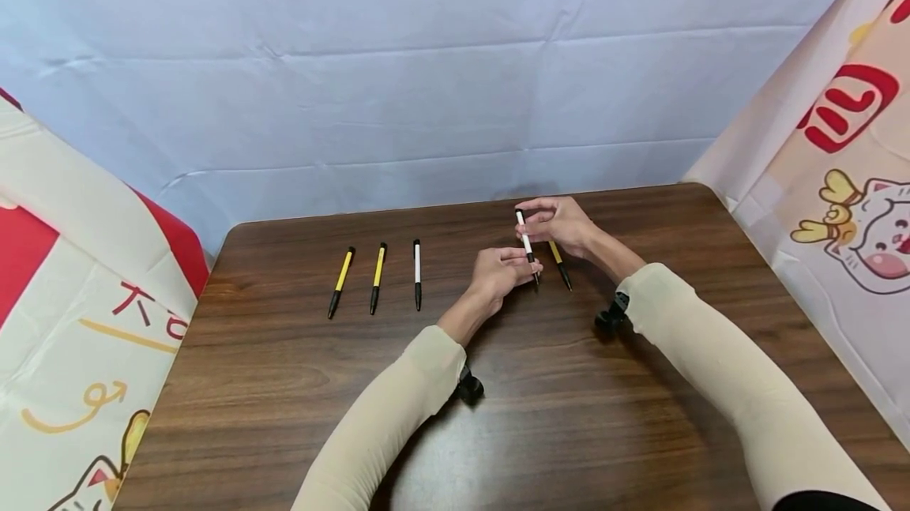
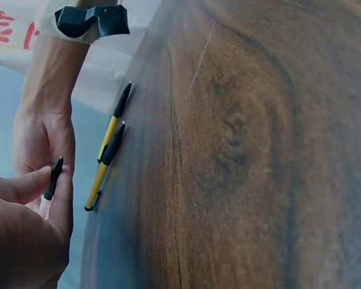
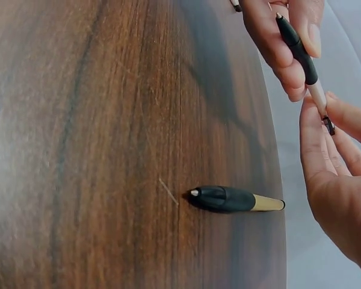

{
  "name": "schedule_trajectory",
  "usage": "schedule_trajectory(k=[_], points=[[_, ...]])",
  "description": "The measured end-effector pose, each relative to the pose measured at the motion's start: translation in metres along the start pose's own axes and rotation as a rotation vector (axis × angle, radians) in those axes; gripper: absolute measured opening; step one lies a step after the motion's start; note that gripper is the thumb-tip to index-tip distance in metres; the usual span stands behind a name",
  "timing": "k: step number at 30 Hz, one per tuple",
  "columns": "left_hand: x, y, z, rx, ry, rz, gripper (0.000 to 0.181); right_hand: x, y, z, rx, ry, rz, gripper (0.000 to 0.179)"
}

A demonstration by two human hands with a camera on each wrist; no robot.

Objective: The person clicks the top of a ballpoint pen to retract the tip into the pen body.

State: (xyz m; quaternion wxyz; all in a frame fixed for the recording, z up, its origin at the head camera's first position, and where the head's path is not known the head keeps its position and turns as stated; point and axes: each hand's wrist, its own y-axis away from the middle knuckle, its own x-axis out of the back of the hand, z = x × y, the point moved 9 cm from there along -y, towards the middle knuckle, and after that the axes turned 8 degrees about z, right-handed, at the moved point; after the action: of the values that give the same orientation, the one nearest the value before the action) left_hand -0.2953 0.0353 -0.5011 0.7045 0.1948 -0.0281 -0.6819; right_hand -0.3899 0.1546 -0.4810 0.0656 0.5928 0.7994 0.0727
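A white pen [image 1: 527, 242] with a black grip slants between the two hands, its dark tip pointing down and toward the person. Left hand [image 1: 496, 272] pinches the black grip [image 3: 298, 51] near the tip. At the pen's other end, the right hand [image 1: 558, 223] holds the white barrel between thumb and fingers. Just below the right hand, a yellow pen [image 1: 560, 266] with a black grip lies on the table, its upper end partly covered. Two yellow pens [image 2: 112, 148] lie beside the hands in the left wrist view.
To the left, two yellow pens [image 1: 342, 282] [image 1: 379, 278] and a white pen [image 1: 417, 274] lie spaced in a row on the brown wooden table [image 1: 298, 392]. A pale cloth [image 1: 426, 100] hangs behind the far edge. Small black cameras sit at both wrists.
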Motion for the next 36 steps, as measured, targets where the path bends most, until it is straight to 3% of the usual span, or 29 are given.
schedule_trajectory(k=[22,36], points=[[0.01,0.0,0.003,-0.006,-0.009,-0.003,0.039,-0.009,0.004,-0.006,0.031,0.035,0.045,0.062],[0.024,0.004,0.01,-0.057,-0.15,-0.032,0.033,-0.022,0.002,-0.003,0.043,0.042,0.039,0.063]])
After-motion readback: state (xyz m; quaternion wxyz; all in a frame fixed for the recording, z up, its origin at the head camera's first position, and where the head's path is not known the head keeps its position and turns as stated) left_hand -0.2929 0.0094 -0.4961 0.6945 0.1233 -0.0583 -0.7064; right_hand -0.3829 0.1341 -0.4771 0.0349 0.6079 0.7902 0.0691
